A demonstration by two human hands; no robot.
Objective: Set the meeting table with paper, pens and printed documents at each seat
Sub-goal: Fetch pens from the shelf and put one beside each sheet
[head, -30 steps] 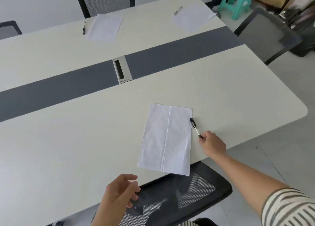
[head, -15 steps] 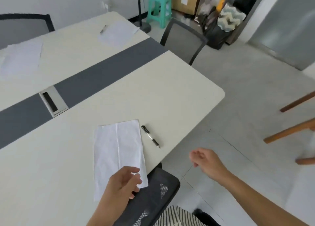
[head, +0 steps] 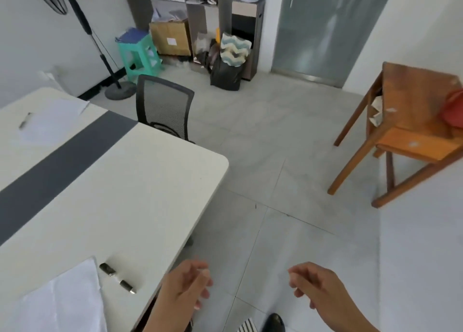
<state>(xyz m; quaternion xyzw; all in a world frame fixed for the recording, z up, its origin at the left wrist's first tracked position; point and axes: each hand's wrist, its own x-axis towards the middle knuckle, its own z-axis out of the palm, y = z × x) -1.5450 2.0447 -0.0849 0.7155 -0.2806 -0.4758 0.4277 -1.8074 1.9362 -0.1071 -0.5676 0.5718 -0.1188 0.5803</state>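
**Two Seats Set, Both Hands Free**

On the table [head: 140,186], near its front edge, a sheet of paper [head: 62,304] is laid flat. A pen [head: 117,277] is put just beside it, on the side toward the table's end. They are set side by side so that both can be reached from that seat. On the far side of the table, past the grey strip [head: 62,161], a second paper [head: 55,116] and a second pen [head: 25,120] are laid out the same way for another seat.

The left hand [head: 185,289] is held just off the table's front edge, over the floor. The right hand [head: 318,289] is held farther out from the table. Nothing is held in either one: each grip is loose, with the fingers softly curled. Printed pages cannot be told apart from plain paper here.

A black chair [head: 164,111] is stood at the table's end. No paper is seen on the table in front of it, so this seat is likely the next to be set. More paper and pens would have to be fetched first, as none is carried now.
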